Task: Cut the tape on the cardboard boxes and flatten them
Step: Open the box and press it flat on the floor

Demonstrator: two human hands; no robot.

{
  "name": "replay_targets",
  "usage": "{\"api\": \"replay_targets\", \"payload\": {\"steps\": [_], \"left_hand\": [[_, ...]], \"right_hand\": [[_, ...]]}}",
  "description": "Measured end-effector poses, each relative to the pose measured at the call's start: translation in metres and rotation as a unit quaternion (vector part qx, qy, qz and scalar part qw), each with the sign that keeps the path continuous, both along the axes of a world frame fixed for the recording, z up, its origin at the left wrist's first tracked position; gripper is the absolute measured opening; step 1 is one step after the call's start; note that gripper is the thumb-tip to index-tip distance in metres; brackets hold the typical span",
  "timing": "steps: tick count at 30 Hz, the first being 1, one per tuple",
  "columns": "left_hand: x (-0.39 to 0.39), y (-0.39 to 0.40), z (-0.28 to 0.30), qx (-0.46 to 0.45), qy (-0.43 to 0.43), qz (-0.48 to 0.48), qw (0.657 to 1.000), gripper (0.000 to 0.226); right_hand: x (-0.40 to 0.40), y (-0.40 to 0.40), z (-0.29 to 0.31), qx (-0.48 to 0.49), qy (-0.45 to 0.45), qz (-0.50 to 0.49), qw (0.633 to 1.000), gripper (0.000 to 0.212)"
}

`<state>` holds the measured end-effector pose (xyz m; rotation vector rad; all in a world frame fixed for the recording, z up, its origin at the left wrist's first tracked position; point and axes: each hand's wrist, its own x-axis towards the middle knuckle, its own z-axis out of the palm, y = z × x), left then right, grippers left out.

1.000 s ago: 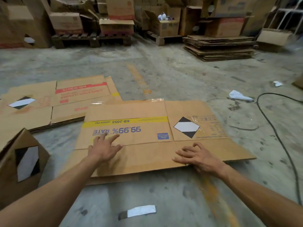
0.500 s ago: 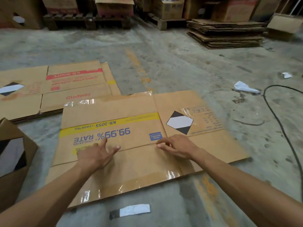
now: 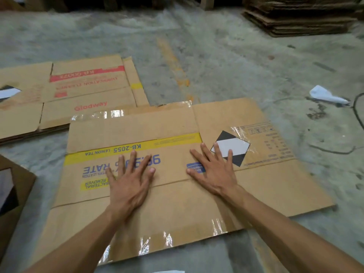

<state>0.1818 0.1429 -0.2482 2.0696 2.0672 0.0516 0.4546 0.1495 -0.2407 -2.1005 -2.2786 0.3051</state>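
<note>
Now the flattened cardboard box point(image 3: 173, 205) is pressed against the concrete floor point(image 3: 216, 62) by the left hand point(image 3: 130, 186) and right hand point(image 3: 214, 172), fingers spread flat, nothing grasped.

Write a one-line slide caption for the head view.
Both hands, left and right, press flat on a flattened box on the concrete floor, another flattened box lying beyond.

Probably warehouse — stacked flattened cartons point(image 3: 299, 16)

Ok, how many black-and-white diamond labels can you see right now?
3: one on the flattened box under the right hand, one on the left flattened box, one on the box at lower left. Others may lie face-down.
</note>
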Motion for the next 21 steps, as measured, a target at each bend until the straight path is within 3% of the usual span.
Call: {"api": "replay_targets", "payload": {"steps": [4,7,10,13,17,21], "left_hand": [[0.011,0.033,0.016,0.041,-0.018,0.006,0.999,0.054],[0.011,0.061,0.014,0.014,-0.018,0.002,1.0,0.056],[0.006,0.062,-0.004,0.051,0.012,0.0,0.999,0.059],[0.005,0.063,-0.01,0.077,0.012,-0.012,0.997,0.063],[0.005,0.061,-0.007,0.056,0.014,-0.005,0.998,0.063],[0.002,0.072,0.002,-0.038,-0.022,-0.012,0.999,0.062]], "right_hand": [[0.01,0.039,0.026,-0.028,0.043,0.02,0.998,0.068],[0.013,0.079,0.04,-0.097,0.068,0.003,0.993,0.075],[0.013,0.099,0.029,-0.103,0.014,0.01,0.995,0.074],[0.01,0.103,0.01,-0.022,-0.045,-0.005,0.999,0.071],[0.001,0.106,0.006,0.009,-0.045,-0.016,0.999,0.07],[0.011,0.103,0.021,-0.077,0.056,-0.023,0.995,0.083]]}}
